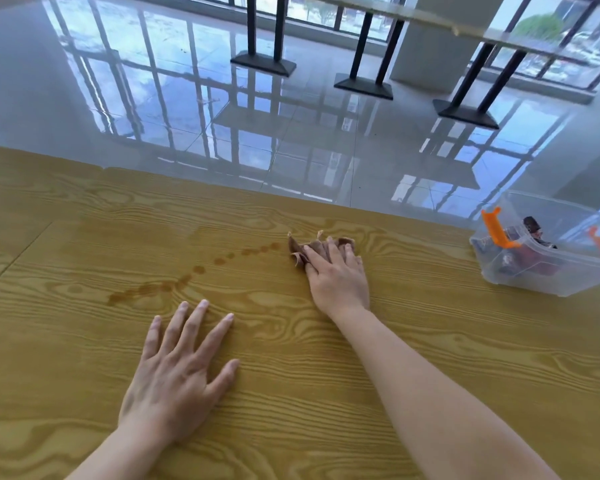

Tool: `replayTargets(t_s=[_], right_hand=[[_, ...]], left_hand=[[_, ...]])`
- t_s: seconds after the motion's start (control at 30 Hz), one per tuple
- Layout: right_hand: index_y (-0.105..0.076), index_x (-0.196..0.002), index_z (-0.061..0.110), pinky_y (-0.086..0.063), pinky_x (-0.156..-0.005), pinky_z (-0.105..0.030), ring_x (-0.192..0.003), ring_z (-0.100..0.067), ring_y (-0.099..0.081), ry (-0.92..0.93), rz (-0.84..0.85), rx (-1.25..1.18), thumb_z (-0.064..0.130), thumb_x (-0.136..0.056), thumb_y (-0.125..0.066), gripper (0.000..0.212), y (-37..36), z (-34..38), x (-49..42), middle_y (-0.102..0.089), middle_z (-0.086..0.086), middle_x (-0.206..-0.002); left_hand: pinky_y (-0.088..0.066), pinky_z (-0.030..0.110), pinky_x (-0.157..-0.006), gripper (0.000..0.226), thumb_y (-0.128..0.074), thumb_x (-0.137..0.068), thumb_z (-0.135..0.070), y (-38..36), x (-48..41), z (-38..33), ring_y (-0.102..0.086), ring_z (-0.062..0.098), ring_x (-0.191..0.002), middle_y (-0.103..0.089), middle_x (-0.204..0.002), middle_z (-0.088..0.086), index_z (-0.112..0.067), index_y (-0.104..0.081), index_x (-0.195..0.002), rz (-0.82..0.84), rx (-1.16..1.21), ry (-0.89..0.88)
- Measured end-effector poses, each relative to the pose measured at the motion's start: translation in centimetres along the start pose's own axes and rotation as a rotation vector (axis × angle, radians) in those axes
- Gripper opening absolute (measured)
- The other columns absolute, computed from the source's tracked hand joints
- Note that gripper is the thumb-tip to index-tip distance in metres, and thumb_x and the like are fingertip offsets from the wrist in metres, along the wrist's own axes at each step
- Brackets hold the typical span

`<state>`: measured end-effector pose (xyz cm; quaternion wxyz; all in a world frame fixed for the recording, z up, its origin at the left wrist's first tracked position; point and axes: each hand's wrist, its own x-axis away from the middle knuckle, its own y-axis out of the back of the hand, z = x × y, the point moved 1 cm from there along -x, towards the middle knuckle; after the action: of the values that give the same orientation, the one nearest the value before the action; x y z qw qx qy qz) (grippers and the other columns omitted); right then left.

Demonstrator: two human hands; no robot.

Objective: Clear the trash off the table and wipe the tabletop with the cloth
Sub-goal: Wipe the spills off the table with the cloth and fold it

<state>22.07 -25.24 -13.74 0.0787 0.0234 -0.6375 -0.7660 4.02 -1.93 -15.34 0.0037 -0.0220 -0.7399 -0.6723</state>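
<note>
A crumpled brown cloth lies on the wood-grain tabletop, past the middle. My right hand presses flat on it with straight fingers, and most of the cloth is hidden under the palm. A trail of brown liquid spots runs from the cloth down to the left and ends in a smear. My left hand rests flat on the table nearer to me, fingers spread, holding nothing.
A clear plastic bin with orange latches stands at the table's right edge and holds dark wrappers. The far table edge runs diagonally; beyond it is a glossy tiled floor with black table bases.
</note>
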Motion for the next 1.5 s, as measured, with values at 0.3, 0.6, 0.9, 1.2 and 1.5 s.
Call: replayTargets(t_s=[0.3, 0.6, 0.9, 1.2, 1.5], right_hand=[[-0.023, -0.148, 0.052, -0.004, -0.122, -0.043, -0.151, -0.019, 0.002, 0.323, -0.003, 0.034, 0.054, -0.102, -0.024, 0.046, 0.2, -2.7, 7.1, -0.009, 0.009, -0.163], [-0.017, -0.148, 0.051, -0.001, -0.121, -0.046, -0.151, -0.026, 0.002, 0.367, -0.021, 0.012, 0.053, -0.102, -0.018, 0.047, -0.8, 3.0, 6.5, -0.007, 0.005, -0.165], [-0.020, -0.150, 0.047, -0.005, -0.121, -0.048, -0.151, -0.027, -0.004, 0.024, 0.005, -0.033, 0.055, -0.101, -0.017, 0.050, -0.3, 3.3, -6.6, -0.009, 0.003, -0.164], [-0.023, -0.149, 0.049, -0.003, -0.122, -0.038, -0.151, -0.015, 0.002, 0.504, 0.020, -0.033, 0.056, -0.101, -0.016, 0.048, -1.4, 4.6, 5.9, -0.008, 0.012, -0.163], [-0.021, -0.147, 0.052, -0.003, -0.121, -0.046, -0.151, -0.025, -0.001, 0.382, 0.032, -0.003, 0.055, -0.101, -0.019, 0.046, -2.2, 12.2, -2.5, -0.009, 0.008, -0.164]], left_hand=[[-0.012, 0.053, -0.118, 0.071, -0.019, -0.090, -0.074, -0.1, 0.0, 0.1, -0.008, 0.023, -0.150, -0.022, -0.162, 0.003, -0.040, -0.023, -0.152, 0.000, 0.012, -0.006], [-0.017, 0.054, -0.117, 0.071, -0.026, -0.088, -0.073, -0.2, 0.1, -0.2, -0.011, 0.022, -0.150, -0.024, -0.161, 0.002, -0.039, -0.029, -0.150, -0.004, 0.060, 0.010], [-0.021, 0.054, -0.115, 0.070, -0.038, -0.086, -0.071, -0.4, -0.1, -0.2, -0.021, 0.024, -0.148, -0.030, -0.158, 0.004, -0.038, -0.036, -0.148, -0.037, 0.078, -0.006], [-0.022, 0.055, -0.115, 0.068, -0.041, -0.086, -0.069, 0.1, -0.1, -0.5, -0.017, 0.024, -0.149, -0.029, -0.159, 0.005, -0.035, -0.043, -0.145, -0.033, 0.097, 0.001], [-0.014, 0.052, -0.118, 0.069, -0.037, -0.087, -0.070, 0.3, -0.1, -0.5, -0.009, 0.023, -0.150, -0.025, -0.161, 0.002, -0.037, -0.036, -0.148, -0.045, 0.099, 0.011]])
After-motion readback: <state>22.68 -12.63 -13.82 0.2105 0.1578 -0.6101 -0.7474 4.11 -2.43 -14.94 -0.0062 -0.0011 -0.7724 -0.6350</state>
